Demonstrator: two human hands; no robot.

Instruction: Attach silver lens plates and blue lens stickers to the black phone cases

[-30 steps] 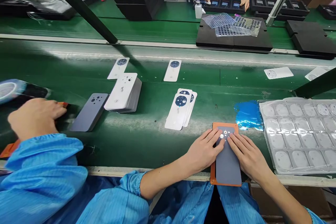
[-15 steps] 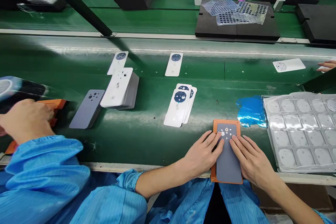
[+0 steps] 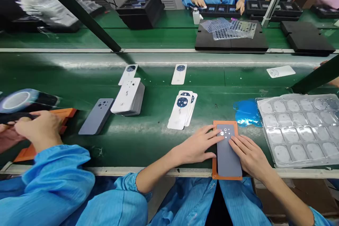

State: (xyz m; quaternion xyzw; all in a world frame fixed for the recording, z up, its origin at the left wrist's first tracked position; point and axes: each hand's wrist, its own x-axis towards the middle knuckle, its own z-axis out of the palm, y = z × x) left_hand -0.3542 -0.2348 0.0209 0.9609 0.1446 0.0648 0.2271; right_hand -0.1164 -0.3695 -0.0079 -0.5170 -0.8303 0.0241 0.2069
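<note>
A grey phone back panel (image 3: 230, 159) with several small holes near its far end lies in an orange fixture (image 3: 214, 169) at the table's front edge. My left hand (image 3: 197, 144) is open at the left side, its fingers spread and their tips on the panel near the holes. From the right, my right hand (image 3: 249, 155) lies open, fingers stretched out over the panel's edge. A few white phone-shaped cards (image 3: 176, 114) with dark round prints lie beyond my left hand. On the right is a clear plastic tray (image 3: 299, 132) of round-cornered pockets, beside a piece of blue film (image 3: 247, 113).
To the left, a co-worker's hand (image 3: 43, 129) works over another orange fixture (image 3: 69, 113). A stack of panels (image 3: 128, 99) and a grey panel pile (image 3: 96, 116) stand nearby. Dark posts (image 3: 315, 74) rise from the table. Across it, another person sits behind black trays (image 3: 221, 10).
The view has tilted up, showing more of the far bench. My left hand's fingers have spread and shifted on the panel; my right hand stays there. The co-worker's hands at left have moved.
</note>
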